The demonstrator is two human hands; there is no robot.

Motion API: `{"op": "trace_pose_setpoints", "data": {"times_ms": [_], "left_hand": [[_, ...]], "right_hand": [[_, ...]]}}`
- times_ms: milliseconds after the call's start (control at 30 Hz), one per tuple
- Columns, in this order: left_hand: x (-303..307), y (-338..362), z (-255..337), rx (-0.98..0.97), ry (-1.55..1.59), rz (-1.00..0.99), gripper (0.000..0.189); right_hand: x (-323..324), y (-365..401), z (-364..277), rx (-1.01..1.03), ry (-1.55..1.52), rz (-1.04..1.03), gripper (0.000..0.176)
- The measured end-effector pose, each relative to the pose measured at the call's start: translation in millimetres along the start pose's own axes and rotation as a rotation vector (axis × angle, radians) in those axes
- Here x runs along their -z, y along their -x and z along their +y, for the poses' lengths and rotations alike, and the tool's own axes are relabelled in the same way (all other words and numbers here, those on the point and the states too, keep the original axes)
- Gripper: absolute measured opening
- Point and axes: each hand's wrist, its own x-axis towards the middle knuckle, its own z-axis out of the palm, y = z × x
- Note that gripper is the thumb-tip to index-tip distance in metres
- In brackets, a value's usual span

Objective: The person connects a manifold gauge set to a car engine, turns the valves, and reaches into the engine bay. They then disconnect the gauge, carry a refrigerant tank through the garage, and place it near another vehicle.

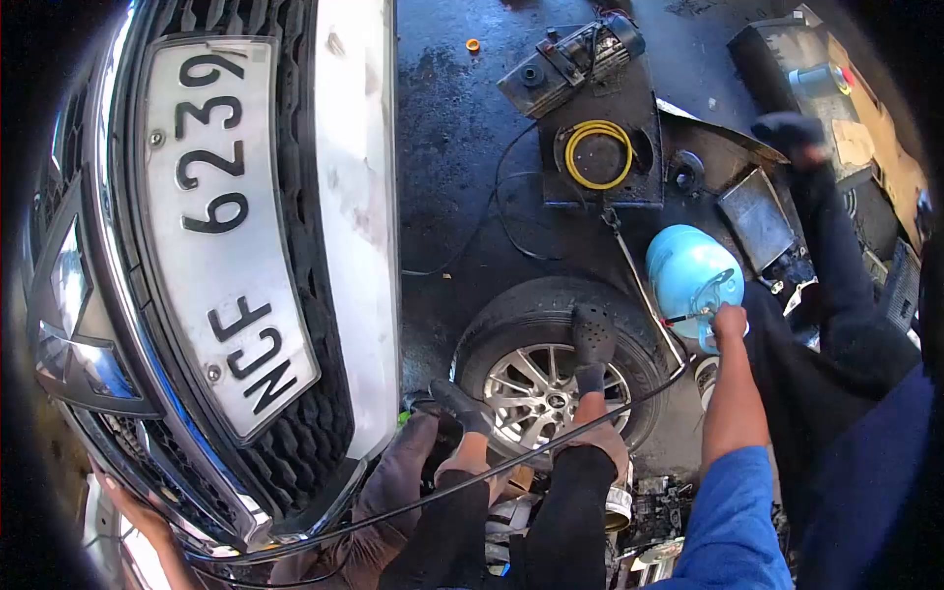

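My right hand (729,323) is closed at the top of a light-blue gas cylinder (678,258), by its collar and valve. The cylinder lies tilted on the floor, and a thin hose fitting with a red part (680,320) reaches its valve. What exactly the fingers grip there is partly hidden. At the lower left, my left hand (128,503) rests with fingers stretched out along the edge of the car's front bumper (187,511). Some of those fingers are hidden. The white car's grille and number plate (221,226) fill the left side.
A wheel (541,383) lies flat beneath my feet (594,339). A black hose (472,482) crosses in front of my legs. Behind stand a vacuum pump (575,64) and a coiled yellow hose (598,154). Another person's dark-clothed leg (836,246) is at right, near scattered parts.
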Motion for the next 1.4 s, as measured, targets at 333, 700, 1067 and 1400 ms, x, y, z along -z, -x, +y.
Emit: {"op": "trace_pose_setpoints", "data": {"times_ms": [333, 700, 1067, 1400], "left_hand": [[11, -8, -18, 0.058, 0.108, 0.005, 0.070], [28, -18, -37, 0.011, 0.013, -0.028, 0.069], [9, -11, -6, 0.286, 0.355, 0.006, 0.076], [10, -16, -10, 0.238, 0.314, 0.034, 0.074]], "right_hand": [[87, 79, -42, -0.042, -0.217, 0.081, 0.035], [58, 87, -47, -0.311, -0.217, 0.179, 0.045], [33, 84, -66, -0.428, -0.373, 0.305, 0.040], [31, 76, -77, -0.516, -0.432, 0.393, 0.038]]}}
